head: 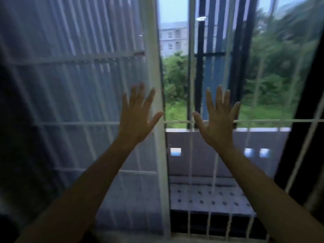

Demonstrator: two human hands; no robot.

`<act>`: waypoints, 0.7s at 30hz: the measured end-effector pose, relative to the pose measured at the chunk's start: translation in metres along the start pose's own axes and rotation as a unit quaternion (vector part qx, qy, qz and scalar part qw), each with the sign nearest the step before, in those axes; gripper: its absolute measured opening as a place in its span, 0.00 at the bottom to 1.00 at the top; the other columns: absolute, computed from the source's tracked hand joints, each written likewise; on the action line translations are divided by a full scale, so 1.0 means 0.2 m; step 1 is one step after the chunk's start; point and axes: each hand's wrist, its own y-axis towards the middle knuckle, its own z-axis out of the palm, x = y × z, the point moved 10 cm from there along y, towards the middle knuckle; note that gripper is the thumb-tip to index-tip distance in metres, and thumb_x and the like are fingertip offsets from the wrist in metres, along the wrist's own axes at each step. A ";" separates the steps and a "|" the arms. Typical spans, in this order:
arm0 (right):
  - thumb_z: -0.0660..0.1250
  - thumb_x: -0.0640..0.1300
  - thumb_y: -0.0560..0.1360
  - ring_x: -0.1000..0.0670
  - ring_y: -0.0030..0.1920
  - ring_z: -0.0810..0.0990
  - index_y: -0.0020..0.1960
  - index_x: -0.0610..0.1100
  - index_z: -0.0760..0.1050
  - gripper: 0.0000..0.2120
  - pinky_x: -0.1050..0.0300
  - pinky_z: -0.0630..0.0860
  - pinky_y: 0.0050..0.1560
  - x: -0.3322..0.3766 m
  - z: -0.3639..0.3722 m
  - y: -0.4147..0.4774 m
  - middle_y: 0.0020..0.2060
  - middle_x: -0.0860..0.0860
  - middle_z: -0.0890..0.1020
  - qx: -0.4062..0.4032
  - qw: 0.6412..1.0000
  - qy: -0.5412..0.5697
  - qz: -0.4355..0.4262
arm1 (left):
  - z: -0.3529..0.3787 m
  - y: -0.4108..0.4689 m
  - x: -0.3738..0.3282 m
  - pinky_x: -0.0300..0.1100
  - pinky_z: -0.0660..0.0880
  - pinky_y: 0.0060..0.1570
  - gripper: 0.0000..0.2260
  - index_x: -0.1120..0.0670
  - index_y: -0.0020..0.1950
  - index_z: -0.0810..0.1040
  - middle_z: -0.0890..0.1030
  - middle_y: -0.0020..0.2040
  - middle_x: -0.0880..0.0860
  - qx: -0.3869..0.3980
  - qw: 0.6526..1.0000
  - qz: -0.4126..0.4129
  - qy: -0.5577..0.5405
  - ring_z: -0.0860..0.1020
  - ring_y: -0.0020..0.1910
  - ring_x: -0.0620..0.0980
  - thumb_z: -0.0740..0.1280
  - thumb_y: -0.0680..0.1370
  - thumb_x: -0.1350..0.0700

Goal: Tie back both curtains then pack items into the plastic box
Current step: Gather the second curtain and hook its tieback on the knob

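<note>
The pale left curtain (70,88) hangs with its long edge vertical, just behind my left hand (138,118). The dark right curtain (298,141) is well apart from my right hand (217,123). Both hands are spread flat and hold nothing. I see no plastic box.

No readable text anywhere (frame is blurred).

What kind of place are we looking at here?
Probably an upstairs room at a window: a sheer curtain hangs on the left, a white window grille crosses the opening, and trees and an apartment block lie outside.
</note>
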 end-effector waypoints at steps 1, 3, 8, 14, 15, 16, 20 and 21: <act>0.52 0.64 0.79 0.41 0.78 0.46 0.79 0.49 0.51 0.34 0.29 0.46 0.72 0.15 0.03 0.01 0.79 0.44 0.51 -0.001 1.000 0.019 -0.008 | -0.07 -0.07 0.17 0.64 0.51 0.70 0.32 0.52 0.76 0.58 0.56 0.77 0.60 0.004 1.000 -0.023 0.013 0.54 0.76 0.62 0.52 0.77 0.36; 0.54 0.64 0.79 0.41 0.78 0.47 0.79 0.49 0.51 0.34 0.28 0.47 0.71 0.44 0.11 0.01 0.78 0.44 0.52 0.007 0.998 0.051 -0.028 | -0.20 -0.21 0.47 0.64 0.48 0.71 0.32 0.51 0.77 0.56 0.54 0.77 0.59 0.011 0.997 -0.065 0.036 0.52 0.76 0.61 0.52 0.77 0.36; 0.50 0.65 0.79 0.40 0.78 0.48 0.79 0.50 0.52 0.34 0.32 0.46 0.73 1.20 0.26 -0.05 0.78 0.44 0.52 0.046 0.983 0.130 -0.123 | -0.51 -0.61 1.03 0.58 0.43 0.72 0.32 0.52 0.77 0.56 0.53 0.77 0.60 0.031 0.982 -0.151 0.107 0.51 0.76 0.61 0.52 0.77 0.36; 0.55 0.65 0.77 0.41 0.78 0.48 0.78 0.51 0.56 0.34 0.30 0.47 0.73 2.03 0.36 -0.18 0.78 0.46 0.52 0.088 0.949 0.236 -0.188 | -0.78 -1.10 1.49 0.59 0.47 0.74 0.32 0.51 0.78 0.51 0.51 0.78 0.59 0.059 0.950 -0.246 0.182 0.49 0.77 0.59 0.51 0.79 0.36; 0.54 0.65 0.77 0.41 0.78 0.48 0.78 0.51 0.56 0.34 0.30 0.46 0.73 2.14 0.37 -0.20 0.78 0.46 0.52 0.094 0.943 0.251 -0.197 | -0.81 -1.17 1.56 0.59 0.46 0.74 0.32 0.51 0.78 0.50 0.50 0.78 0.59 0.067 0.944 -0.258 0.193 0.48 0.77 0.58 0.51 0.79 0.36; 0.54 0.66 0.77 0.41 0.78 0.47 0.78 0.50 0.56 0.34 0.30 0.46 0.73 2.25 0.39 -0.23 0.78 0.45 0.52 0.100 0.936 0.266 -0.207 | -0.83 -1.24 1.62 0.58 0.45 0.74 0.32 0.51 0.78 0.50 0.50 0.78 0.58 0.074 0.939 -0.270 0.200 0.48 0.77 0.58 0.50 0.79 0.36; 0.55 0.65 0.78 0.40 0.78 0.48 0.78 0.49 0.56 0.34 0.31 0.46 0.73 2.60 0.47 -0.32 0.78 0.43 0.54 0.101 0.915 0.308 -0.240 | -0.90 -1.46 1.88 0.58 0.41 0.74 0.33 0.51 0.78 0.48 0.48 0.78 0.58 0.090 0.920 -0.314 0.217 0.47 0.77 0.58 0.48 0.79 0.35; 0.56 0.64 0.78 0.40 0.78 0.49 0.78 0.49 0.56 0.34 0.31 0.47 0.73 2.67 0.50 -0.33 0.78 0.42 0.54 0.102 0.912 0.314 -0.244 | -0.90 -1.50 1.95 0.58 0.40 0.74 0.33 0.50 0.78 0.47 0.48 0.78 0.58 0.096 0.916 -0.318 0.224 0.47 0.77 0.58 0.48 0.79 0.35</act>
